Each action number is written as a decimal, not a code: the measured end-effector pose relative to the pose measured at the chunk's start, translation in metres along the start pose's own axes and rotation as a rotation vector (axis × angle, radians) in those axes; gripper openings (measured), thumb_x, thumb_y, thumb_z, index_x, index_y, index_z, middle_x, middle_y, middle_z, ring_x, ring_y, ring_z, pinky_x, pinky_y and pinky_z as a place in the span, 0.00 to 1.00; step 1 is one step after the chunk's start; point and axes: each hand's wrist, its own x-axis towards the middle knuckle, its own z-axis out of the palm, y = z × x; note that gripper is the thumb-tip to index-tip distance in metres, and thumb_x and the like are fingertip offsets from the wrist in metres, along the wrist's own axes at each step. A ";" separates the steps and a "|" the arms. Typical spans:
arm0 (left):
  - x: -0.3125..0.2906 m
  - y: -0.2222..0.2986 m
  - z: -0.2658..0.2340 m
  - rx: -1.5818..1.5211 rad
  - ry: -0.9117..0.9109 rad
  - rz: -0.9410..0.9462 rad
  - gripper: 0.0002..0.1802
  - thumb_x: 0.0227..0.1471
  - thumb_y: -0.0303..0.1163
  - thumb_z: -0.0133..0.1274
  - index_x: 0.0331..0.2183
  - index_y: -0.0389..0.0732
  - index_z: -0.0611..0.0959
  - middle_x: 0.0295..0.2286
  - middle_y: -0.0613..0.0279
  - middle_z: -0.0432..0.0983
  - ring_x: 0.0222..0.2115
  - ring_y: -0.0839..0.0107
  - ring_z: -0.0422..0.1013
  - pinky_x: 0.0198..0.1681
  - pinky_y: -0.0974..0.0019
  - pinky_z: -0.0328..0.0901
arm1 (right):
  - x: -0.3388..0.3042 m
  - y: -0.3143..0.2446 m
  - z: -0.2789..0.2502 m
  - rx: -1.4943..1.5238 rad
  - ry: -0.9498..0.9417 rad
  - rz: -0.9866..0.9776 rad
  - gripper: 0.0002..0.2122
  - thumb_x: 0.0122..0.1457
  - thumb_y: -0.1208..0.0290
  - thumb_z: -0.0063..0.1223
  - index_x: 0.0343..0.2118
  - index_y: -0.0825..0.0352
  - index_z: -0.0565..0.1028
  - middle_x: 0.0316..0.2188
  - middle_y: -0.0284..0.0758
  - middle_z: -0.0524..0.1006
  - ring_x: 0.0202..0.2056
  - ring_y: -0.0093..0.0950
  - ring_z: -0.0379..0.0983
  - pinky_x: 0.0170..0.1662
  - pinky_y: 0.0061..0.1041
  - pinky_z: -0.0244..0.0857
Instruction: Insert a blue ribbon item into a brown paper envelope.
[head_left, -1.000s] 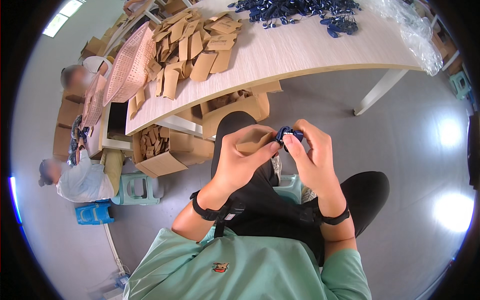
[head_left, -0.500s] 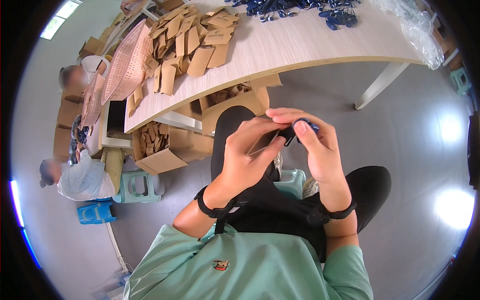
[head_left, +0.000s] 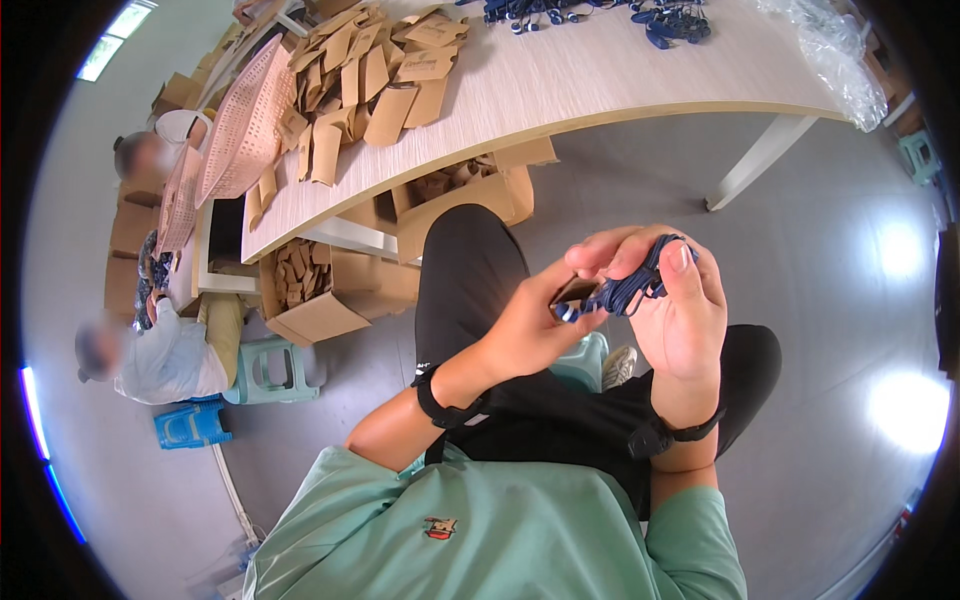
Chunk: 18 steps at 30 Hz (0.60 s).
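Over my lap, my right hand [head_left: 692, 315] pinches a bundle of dark blue wired earphones [head_left: 632, 287] with its cable wound in loops. My left hand [head_left: 535, 325] is closed around a small brown cardboard packet [head_left: 577, 290], mostly hidden by the fingers. The bundle's earbud end, with a white-ringed bud, lies against the packet and my left fingertips. Whether any of it is inside the packet I cannot tell. On the table ahead, similar brown packets [head_left: 390, 112] lie in a heap at the left, and more blue earphones [head_left: 670, 25] lie along the far side.
The pale table [head_left: 560, 85] spans the front, with a pink basket [head_left: 243, 125] at its left end. Open cartons [head_left: 345, 290] stand below it. Clear plastic wrap [head_left: 825, 55] hangs at the right corner. A person [head_left: 170, 350] sits at the left beside a green stool [head_left: 272, 370].
Both hands have shifted a little to the right and down. The wound cable, hidden before, now shows between them, while the packet in my left hand is more covered.
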 end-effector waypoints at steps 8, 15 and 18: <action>-0.007 -0.006 -0.001 -0.273 -0.093 -0.096 0.18 0.50 0.21 0.58 0.44 0.33 0.76 0.39 0.62 0.75 0.39 0.75 0.72 0.48 0.68 0.67 | 0.002 0.000 -0.001 -0.015 0.087 0.027 0.21 0.70 0.59 0.34 0.33 0.73 0.73 0.39 0.52 0.78 0.40 0.40 0.76 0.45 0.36 0.69; -0.010 -0.011 -0.007 -0.367 -0.185 -0.045 0.15 0.57 0.30 0.54 0.44 0.32 0.76 0.38 0.56 0.74 0.37 0.69 0.72 0.44 0.65 0.68 | 0.003 0.003 -0.008 0.076 0.036 -0.006 0.19 0.69 0.61 0.38 0.35 0.75 0.75 0.40 0.52 0.78 0.41 0.36 0.76 0.45 0.30 0.68; -0.010 -0.013 -0.007 -0.427 -0.224 -0.104 0.17 0.61 0.36 0.49 0.43 0.31 0.75 0.39 0.51 0.74 0.36 0.64 0.73 0.42 0.60 0.69 | 0.002 0.002 -0.003 0.082 0.050 0.031 0.20 0.69 0.60 0.36 0.34 0.74 0.74 0.39 0.53 0.77 0.40 0.38 0.75 0.45 0.34 0.69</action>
